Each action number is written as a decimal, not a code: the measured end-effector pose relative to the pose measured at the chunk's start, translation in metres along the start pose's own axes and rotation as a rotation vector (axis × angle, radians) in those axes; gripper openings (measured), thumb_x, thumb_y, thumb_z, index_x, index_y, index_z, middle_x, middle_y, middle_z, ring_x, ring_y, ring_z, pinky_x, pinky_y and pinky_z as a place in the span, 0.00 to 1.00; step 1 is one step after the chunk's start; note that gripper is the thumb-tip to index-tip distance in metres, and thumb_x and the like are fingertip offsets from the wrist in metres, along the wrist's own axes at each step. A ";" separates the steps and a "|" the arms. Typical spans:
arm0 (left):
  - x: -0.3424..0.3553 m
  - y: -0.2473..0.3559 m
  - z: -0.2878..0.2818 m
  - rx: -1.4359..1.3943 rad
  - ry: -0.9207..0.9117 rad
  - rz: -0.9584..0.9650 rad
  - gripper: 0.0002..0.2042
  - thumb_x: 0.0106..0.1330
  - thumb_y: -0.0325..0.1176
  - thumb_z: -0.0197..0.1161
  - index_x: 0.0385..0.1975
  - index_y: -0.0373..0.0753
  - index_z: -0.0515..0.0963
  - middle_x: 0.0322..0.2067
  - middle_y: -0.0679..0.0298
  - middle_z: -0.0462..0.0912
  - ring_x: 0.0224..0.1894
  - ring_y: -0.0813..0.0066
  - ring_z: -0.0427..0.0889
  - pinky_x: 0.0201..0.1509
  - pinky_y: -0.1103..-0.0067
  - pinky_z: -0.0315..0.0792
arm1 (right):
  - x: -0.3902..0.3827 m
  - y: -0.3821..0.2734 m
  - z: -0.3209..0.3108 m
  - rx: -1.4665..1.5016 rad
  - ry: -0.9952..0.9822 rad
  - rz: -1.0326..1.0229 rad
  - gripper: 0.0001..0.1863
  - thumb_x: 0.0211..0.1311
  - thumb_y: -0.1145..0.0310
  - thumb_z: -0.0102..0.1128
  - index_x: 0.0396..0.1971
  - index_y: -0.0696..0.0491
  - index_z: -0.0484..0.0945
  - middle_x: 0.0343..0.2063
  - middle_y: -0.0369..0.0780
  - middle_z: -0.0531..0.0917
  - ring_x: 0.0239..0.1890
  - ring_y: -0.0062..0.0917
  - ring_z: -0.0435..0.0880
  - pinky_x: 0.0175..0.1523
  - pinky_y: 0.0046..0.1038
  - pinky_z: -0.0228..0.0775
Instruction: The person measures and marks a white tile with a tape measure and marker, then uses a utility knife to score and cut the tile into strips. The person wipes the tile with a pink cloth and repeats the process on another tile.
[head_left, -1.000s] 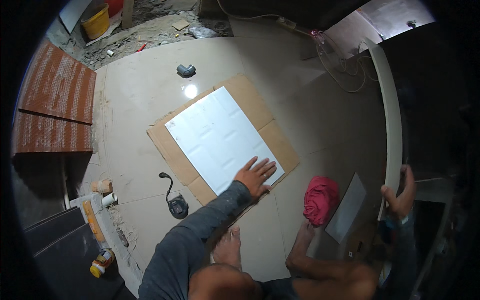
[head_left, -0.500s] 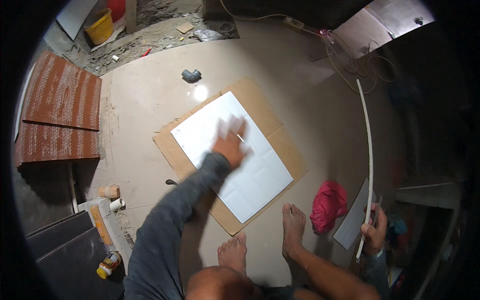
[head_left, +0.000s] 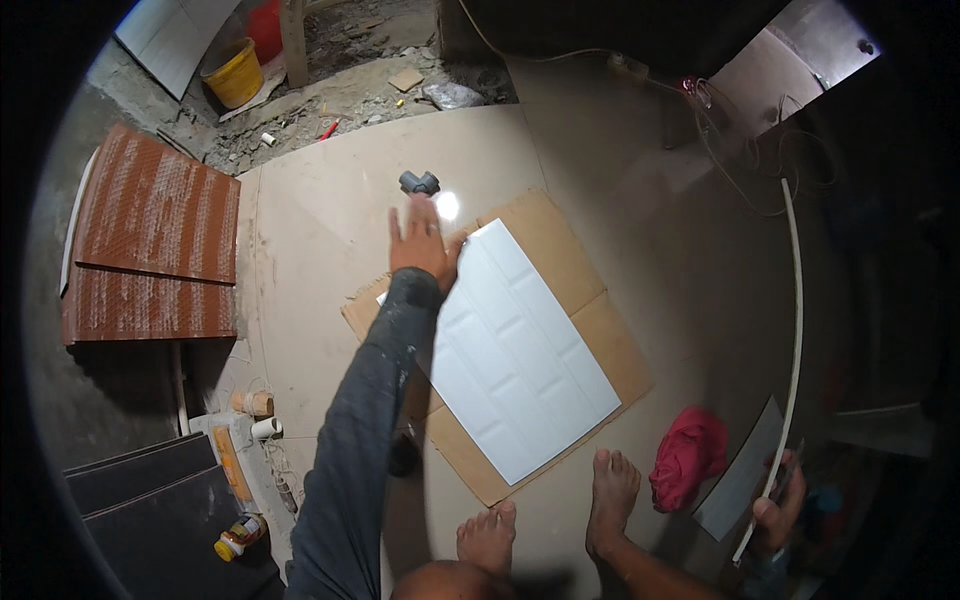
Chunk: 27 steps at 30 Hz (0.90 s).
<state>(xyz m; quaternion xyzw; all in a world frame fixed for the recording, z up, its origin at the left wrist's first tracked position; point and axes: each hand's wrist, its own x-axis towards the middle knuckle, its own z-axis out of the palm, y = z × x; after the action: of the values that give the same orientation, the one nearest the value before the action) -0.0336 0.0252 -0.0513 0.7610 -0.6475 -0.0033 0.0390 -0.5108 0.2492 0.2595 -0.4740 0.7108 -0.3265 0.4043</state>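
Note:
A white wall tile point(head_left: 530, 370) with a raised brick pattern lies on a flat piece of brown cardboard point(head_left: 545, 235) on the floor. My left hand point(head_left: 425, 250) is stretched over the tile's far left corner, fingers apart and slightly blurred, holding nothing. Just beyond its fingertips sits a grey pipe fitting point(head_left: 418, 182); whether they touch is unclear. At the lower right, my right hand point(head_left: 780, 508) is closed round a long thin white strip point(head_left: 793, 300), which stands up past the tile's right side. A thin dark piece point(head_left: 795, 455) also shows by those fingers, too dim to name.
A pink cloth bundle point(head_left: 690, 458) and a grey tile strip point(head_left: 742, 480) lie by my right foot. Brown tiles point(head_left: 155, 215) are stacked at left, above dark panels point(head_left: 150, 510) and a yellow-capped jar point(head_left: 240, 537). A yellow bucket point(head_left: 233, 78) stands by rubble; a cable point(head_left: 735, 180) trails at right.
My left hand has moved off the middle of the tile, forward to its far left corner near the pipe fitting. My right hand still holds the strip. The whole view has shifted.

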 end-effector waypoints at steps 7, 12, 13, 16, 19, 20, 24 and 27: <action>-0.124 0.091 -0.013 -0.444 -0.034 0.463 0.46 0.66 0.58 0.64 0.76 0.34 0.55 0.77 0.47 0.54 0.80 0.49 0.49 0.81 0.50 0.40 | 0.004 0.027 0.009 0.010 0.105 -0.018 0.53 0.42 0.43 0.77 0.66 0.57 0.64 0.44 0.32 0.70 0.43 0.17 0.69 0.49 0.22 0.64; -0.169 0.126 -0.019 -0.605 -0.323 1.028 0.32 0.74 0.56 0.54 0.76 0.54 0.61 0.77 0.67 0.59 0.81 0.64 0.52 0.83 0.52 0.41 | -0.001 0.039 -0.010 -0.066 0.103 0.011 0.54 0.43 0.44 0.77 0.67 0.57 0.63 0.50 0.36 0.72 0.45 0.20 0.70 0.51 0.26 0.66; -0.156 0.118 -0.015 -0.538 -0.236 0.880 0.30 0.75 0.56 0.51 0.76 0.57 0.63 0.77 0.67 0.59 0.81 0.65 0.51 0.83 0.53 0.41 | -0.002 0.041 -0.015 -0.052 0.013 -0.040 0.54 0.43 0.44 0.77 0.67 0.58 0.63 0.51 0.37 0.72 0.45 0.21 0.71 0.52 0.27 0.67; -0.102 0.071 0.000 -0.445 -0.054 0.483 0.26 0.78 0.48 0.48 0.75 0.57 0.64 0.78 0.69 0.59 0.81 0.66 0.51 0.83 0.57 0.39 | -0.008 0.051 -0.028 -0.042 -0.120 -0.169 0.53 0.44 0.47 0.77 0.68 0.59 0.63 0.52 0.39 0.72 0.47 0.23 0.72 0.54 0.29 0.68; -0.070 0.037 0.007 -0.374 0.043 0.286 0.28 0.79 0.53 0.44 0.76 0.55 0.62 0.78 0.67 0.58 0.81 0.64 0.50 0.83 0.54 0.38 | -0.003 0.064 -0.033 -0.091 -0.114 -0.072 0.50 0.47 0.49 0.76 0.67 0.59 0.64 0.52 0.39 0.72 0.47 0.23 0.72 0.55 0.29 0.67; -0.063 0.031 0.009 -0.382 0.078 0.221 0.28 0.79 0.54 0.44 0.76 0.55 0.61 0.78 0.66 0.58 0.81 0.62 0.49 0.83 0.53 0.37 | 0.001 0.069 -0.034 -0.106 -0.116 -0.047 0.49 0.48 0.50 0.76 0.67 0.59 0.65 0.51 0.39 0.73 0.48 0.23 0.72 0.55 0.29 0.67; -0.063 0.042 0.007 -0.324 0.076 -0.169 0.34 0.76 0.57 0.48 0.78 0.49 0.58 0.79 0.61 0.54 0.82 0.54 0.44 0.82 0.48 0.32 | 0.014 0.083 -0.044 -0.148 -0.131 0.016 0.45 0.51 0.53 0.75 0.65 0.60 0.67 0.50 0.40 0.74 0.48 0.24 0.72 0.55 0.30 0.67; -0.091 0.074 -0.001 -0.357 0.070 -0.092 0.38 0.74 0.59 0.50 0.78 0.44 0.55 0.80 0.55 0.50 0.82 0.51 0.43 0.81 0.46 0.32 | 0.015 0.087 -0.053 -0.165 -0.133 0.078 0.42 0.54 0.56 0.74 0.64 0.61 0.68 0.50 0.40 0.74 0.49 0.24 0.72 0.55 0.30 0.67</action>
<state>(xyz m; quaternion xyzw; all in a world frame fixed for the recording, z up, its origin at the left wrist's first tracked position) -0.1208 0.1030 -0.0497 0.7705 -0.5994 -0.0937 0.1958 -0.5969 0.2692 0.2060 -0.4983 0.7248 -0.2186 0.4226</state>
